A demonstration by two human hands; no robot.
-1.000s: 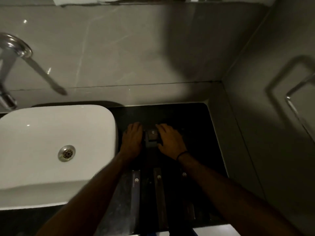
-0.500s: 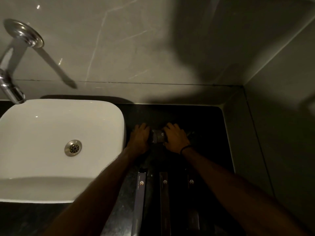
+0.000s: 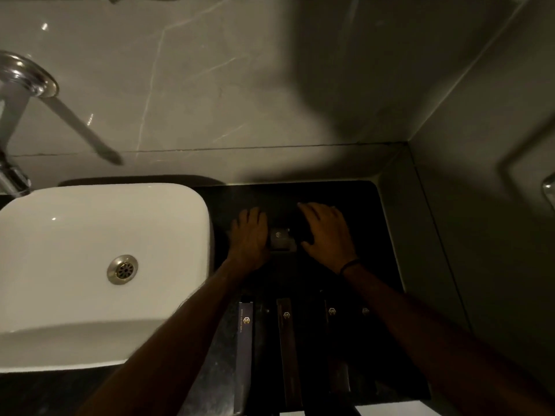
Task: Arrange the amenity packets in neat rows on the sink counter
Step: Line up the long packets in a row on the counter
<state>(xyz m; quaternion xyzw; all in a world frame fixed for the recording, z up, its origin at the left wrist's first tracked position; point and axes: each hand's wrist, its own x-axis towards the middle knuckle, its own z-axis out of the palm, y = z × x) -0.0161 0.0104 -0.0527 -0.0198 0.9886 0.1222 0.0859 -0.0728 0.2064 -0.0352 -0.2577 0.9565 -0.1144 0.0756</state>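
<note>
Light: dim; we read the dark counter (image 3: pixel 387 223) only in part.
Counter: black slab to the right of the white sink (image 3: pixel 99 265), running back to the tiled wall (image 3: pixel 240 85) and into the right-hand corner.
Small packet (image 3: pixel 280 239): grey, squarish, a round logo on top; it lies flat on the counter towards the back, between our two hands.
Left hand (image 3: pixel 250 235): palm down on the counter, fingers together and pointing to the wall. Its inner edge touches the left side of the small packet. Not wrapped round anything that we can see.
Right hand (image 3: pixel 326 232): palm down, fingers spread a little. It rests just right of the small packet; the thumb comes close to the packet's right edge, but we cannot tell whether it touches. Something dark may lie under the fingers; too dim for us to say. A dark band circles the wrist.
Long packets: four narrow dark strips lie side by side nearer us, between our forearms, each with a small pale logo at its far end. From the left: first (image 3: pixel 244 355), second (image 3: pixel 288 349), third (image 3: pixel 336 346), fourth (image 3: pixel 365 311), the last mostly hidden by our right forearm. They run roughly parallel, with gaps between them.
Tap (image 3: pixel 18 85): chrome, at the far left above the sink.
Drain (image 3: pixel 122 269): metal, in the middle of the basin.
</note>
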